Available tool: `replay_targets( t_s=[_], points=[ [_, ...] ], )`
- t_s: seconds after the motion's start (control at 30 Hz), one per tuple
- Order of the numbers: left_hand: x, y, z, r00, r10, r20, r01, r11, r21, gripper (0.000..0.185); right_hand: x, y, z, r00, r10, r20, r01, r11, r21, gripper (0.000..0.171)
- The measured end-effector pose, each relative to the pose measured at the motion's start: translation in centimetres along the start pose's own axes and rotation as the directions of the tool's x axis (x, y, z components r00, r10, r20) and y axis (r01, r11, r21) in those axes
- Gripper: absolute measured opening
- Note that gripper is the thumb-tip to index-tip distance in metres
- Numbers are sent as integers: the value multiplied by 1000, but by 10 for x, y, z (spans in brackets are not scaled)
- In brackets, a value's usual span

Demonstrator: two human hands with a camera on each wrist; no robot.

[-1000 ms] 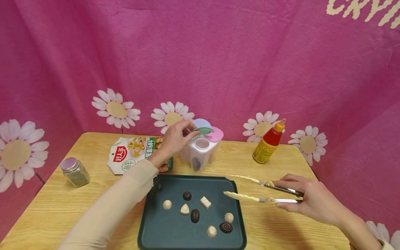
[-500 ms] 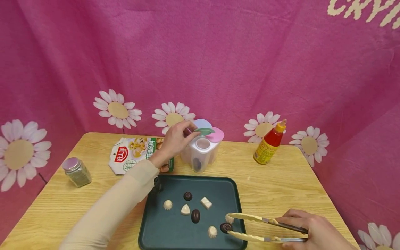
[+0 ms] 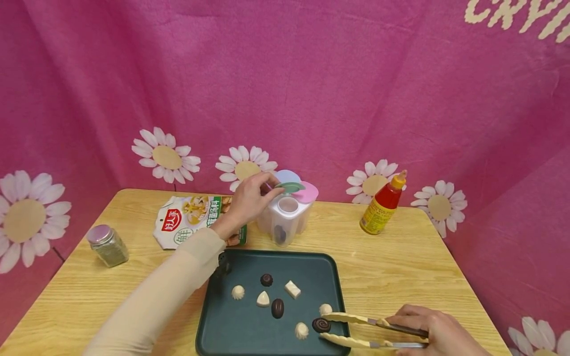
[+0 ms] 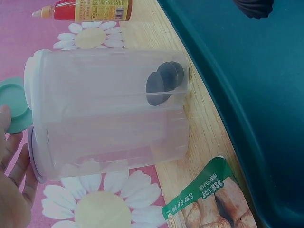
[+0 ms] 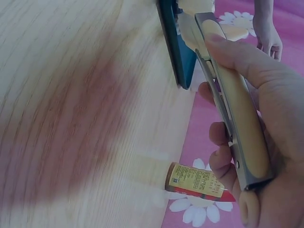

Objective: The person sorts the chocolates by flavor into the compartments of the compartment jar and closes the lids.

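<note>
My left hand [image 3: 251, 198] pinches the raised green lid [image 3: 290, 187] of a clear container [image 4: 109, 109]. Under that lid a round opening shows, and several dark chocolates [image 4: 164, 81] lie at the container's bottom. With my right hand [image 3: 438, 329] I grip a pair of tongs [image 5: 237, 104] with cream-coloured tips. In the head view the tips stand apart on either side of a dark swirl chocolate [image 3: 321, 325] at the right of the dark green tray [image 3: 213, 341]. One tip overlaps the white swirl chocolate [image 3: 325, 309] just behind; whether either tip touches a chocolate, I cannot tell.
Several other chocolates lie on the tray, among them a dark oval one [image 3: 277, 308] and a white block [image 3: 292, 289]. A food packet [image 3: 191, 220] lies behind its left side. A spice jar [image 3: 108, 246] stands left, a red sauce bottle [image 3: 383, 205] back right.
My right hand has brought the tongs down and nearer, from above the tray's back right to around the dark swirl chocolate. The left hand stays on the green lid.
</note>
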State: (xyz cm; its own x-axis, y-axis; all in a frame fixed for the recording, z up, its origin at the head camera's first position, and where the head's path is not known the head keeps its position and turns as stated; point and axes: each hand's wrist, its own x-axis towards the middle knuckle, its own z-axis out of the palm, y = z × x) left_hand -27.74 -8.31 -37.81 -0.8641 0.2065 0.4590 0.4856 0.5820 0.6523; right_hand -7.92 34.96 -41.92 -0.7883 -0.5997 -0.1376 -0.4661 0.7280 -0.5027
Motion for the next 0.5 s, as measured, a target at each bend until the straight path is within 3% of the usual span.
replay_targets(
  t_s=[0.27,0.5],
  points=[
    [-1,1,0,1000,-9,2,9,1000,-1,16,4,-3,0,998,49,37,-49,999,-12,45],
    [-1,0,0,1000,0,2,0,1000,-1,16,5,-9,-10,1000,11,7,-11,1000,27,41]
  ],
)
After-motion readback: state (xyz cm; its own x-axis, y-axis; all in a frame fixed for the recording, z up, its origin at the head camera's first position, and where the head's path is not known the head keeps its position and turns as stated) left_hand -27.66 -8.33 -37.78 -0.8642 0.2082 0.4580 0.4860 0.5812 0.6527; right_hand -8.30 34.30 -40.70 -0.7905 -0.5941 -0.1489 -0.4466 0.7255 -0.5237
